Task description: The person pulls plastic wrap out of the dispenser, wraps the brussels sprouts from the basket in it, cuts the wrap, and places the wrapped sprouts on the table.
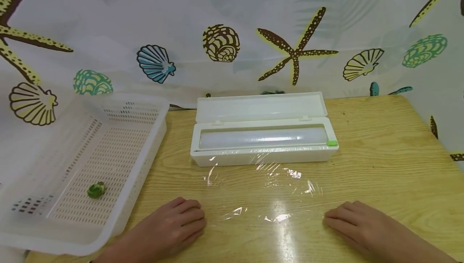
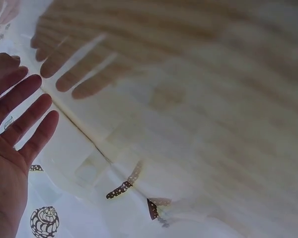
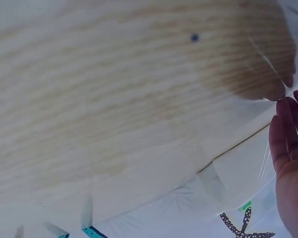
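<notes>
A sheet of clear cling film (image 1: 277, 217) lies over the tabletop, running out from the front of a white cling film dispenser box (image 1: 261, 156). The box stands with its lid raised, showing the film roll (image 1: 264, 137) inside. Left of the film, my left hand (image 1: 177, 224) rests low over the table, its fingers loosely extended; the left wrist view shows the fingers (image 2: 32, 124) spread and holding nothing. My right hand (image 1: 357, 224) is at the film's right edge. In the right wrist view its fingers (image 3: 283, 136) are fairly straight beside film creases; whether they touch the film is unclear.
A white perforated plastic basket (image 1: 145, 160) sits at the left with a small green leafy piece (image 1: 96, 190) in it. On the box's right end is a green slider (image 1: 331, 143). A shell-patterned cloth (image 1: 253, 13) hangs behind the wooden table (image 1: 391, 154).
</notes>
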`<state>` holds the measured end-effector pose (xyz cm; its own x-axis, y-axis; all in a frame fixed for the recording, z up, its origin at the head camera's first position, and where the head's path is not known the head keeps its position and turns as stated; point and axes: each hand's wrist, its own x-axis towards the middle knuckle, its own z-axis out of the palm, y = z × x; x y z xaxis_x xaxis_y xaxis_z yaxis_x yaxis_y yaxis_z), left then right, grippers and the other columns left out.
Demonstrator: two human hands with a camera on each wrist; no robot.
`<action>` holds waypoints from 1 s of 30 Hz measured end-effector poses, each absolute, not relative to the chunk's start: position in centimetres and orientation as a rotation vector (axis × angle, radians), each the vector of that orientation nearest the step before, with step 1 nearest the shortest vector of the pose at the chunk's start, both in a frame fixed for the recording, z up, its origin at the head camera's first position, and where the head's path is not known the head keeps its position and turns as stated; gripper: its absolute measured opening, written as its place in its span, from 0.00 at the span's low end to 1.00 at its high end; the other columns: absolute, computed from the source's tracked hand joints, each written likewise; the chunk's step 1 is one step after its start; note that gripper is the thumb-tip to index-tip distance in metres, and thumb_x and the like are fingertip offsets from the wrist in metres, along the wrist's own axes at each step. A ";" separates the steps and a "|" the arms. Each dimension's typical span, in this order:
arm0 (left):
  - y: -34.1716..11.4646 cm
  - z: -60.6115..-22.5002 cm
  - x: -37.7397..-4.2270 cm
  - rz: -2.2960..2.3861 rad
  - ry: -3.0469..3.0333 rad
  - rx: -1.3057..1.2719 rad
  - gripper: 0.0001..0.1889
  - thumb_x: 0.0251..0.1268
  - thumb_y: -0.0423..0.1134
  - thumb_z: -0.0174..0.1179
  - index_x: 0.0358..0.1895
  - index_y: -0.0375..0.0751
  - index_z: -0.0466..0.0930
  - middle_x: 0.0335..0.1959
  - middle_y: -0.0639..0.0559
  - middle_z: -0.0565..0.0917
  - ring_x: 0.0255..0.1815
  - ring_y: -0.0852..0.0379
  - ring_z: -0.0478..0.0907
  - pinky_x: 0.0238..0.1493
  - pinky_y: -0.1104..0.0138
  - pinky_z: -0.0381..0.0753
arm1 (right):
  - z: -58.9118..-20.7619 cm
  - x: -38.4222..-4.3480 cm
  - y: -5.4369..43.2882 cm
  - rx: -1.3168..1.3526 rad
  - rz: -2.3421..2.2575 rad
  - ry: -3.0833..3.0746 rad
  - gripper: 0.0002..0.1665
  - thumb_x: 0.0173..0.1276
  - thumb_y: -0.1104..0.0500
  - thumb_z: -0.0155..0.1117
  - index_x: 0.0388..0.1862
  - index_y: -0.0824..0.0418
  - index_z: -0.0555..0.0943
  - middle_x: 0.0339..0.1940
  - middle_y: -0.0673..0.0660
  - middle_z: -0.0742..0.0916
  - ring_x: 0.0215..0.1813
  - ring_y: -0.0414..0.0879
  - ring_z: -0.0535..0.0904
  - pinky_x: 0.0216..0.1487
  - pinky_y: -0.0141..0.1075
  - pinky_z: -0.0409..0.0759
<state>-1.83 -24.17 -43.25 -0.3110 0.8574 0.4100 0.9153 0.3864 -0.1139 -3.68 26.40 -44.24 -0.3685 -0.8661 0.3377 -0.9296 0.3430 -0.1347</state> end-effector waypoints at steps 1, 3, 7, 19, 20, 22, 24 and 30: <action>-24.2 -43.2 -1.8 -0.199 -2.240 -1.534 0.22 0.94 0.41 0.42 0.45 0.44 0.89 0.44 0.56 0.87 0.49 0.52 0.84 0.48 0.59 0.83 | -44.2 -3.6 26.5 1.640 0.416 -2.392 0.33 0.81 0.32 0.64 0.65 0.57 0.85 0.62 0.47 0.86 0.56 0.42 0.82 0.56 0.35 0.79; -24.2 -43.2 -1.7 -0.215 -2.259 -1.532 0.23 0.94 0.42 0.43 0.44 0.45 0.90 0.44 0.56 0.87 0.49 0.52 0.84 0.49 0.59 0.83 | -44.1 -3.4 26.7 1.650 0.377 -2.385 0.35 0.77 0.31 0.68 0.64 0.58 0.86 0.62 0.47 0.86 0.57 0.42 0.82 0.56 0.36 0.78; -24.4 -43.2 -1.5 -0.254 -2.296 -1.524 0.25 0.93 0.44 0.44 0.40 0.47 0.91 0.44 0.55 0.86 0.49 0.52 0.84 0.49 0.59 0.83 | -44.2 -3.3 27.0 1.667 0.343 -2.363 0.36 0.75 0.31 0.70 0.64 0.57 0.87 0.61 0.47 0.87 0.57 0.41 0.82 0.56 0.35 0.78; -24.3 -43.0 -1.6 -0.360 -2.266 -1.522 0.20 0.90 0.44 0.50 0.37 0.47 0.89 0.41 0.55 0.86 0.48 0.52 0.84 0.49 0.59 0.84 | -44.1 -3.6 26.4 1.623 0.402 -2.342 0.24 0.95 0.49 0.43 0.58 0.54 0.87 0.58 0.45 0.87 0.55 0.39 0.83 0.53 0.36 0.81; -24.3 -42.9 -1.7 -0.392 -2.258 -1.520 0.19 0.90 0.44 0.51 0.37 0.47 0.89 0.42 0.55 0.86 0.48 0.52 0.84 0.50 0.59 0.84 | -44.0 -3.6 26.3 1.615 0.425 -2.344 0.24 0.94 0.48 0.44 0.58 0.55 0.87 0.58 0.46 0.87 0.55 0.40 0.83 0.54 0.36 0.81; -24.2 -42.7 -1.7 -0.468 -2.242 -1.513 0.18 0.89 0.44 0.52 0.39 0.47 0.89 0.43 0.54 0.87 0.49 0.52 0.85 0.52 0.59 0.84 | -43.9 -3.7 26.1 1.588 0.471 -2.361 0.23 0.94 0.47 0.45 0.58 0.55 0.87 0.59 0.45 0.87 0.54 0.40 0.83 0.55 0.35 0.81; -24.1 -42.3 -1.8 -0.541 -2.217 -1.500 0.16 0.88 0.44 0.54 0.41 0.46 0.89 0.44 0.54 0.88 0.49 0.52 0.85 0.53 0.58 0.85 | -43.9 -3.8 25.9 1.562 0.544 -2.333 0.22 0.93 0.48 0.48 0.57 0.56 0.88 0.57 0.46 0.88 0.53 0.41 0.84 0.56 0.34 0.81; -23.7 -41.5 -2.0 -0.740 -2.184 -1.434 0.14 0.88 0.44 0.56 0.44 0.42 0.89 0.44 0.53 0.89 0.48 0.52 0.86 0.55 0.60 0.86 | -43.5 -4.2 25.2 1.462 0.619 -2.248 0.23 0.90 0.47 0.52 0.51 0.59 0.90 0.56 0.54 0.88 0.52 0.47 0.86 0.59 0.33 0.82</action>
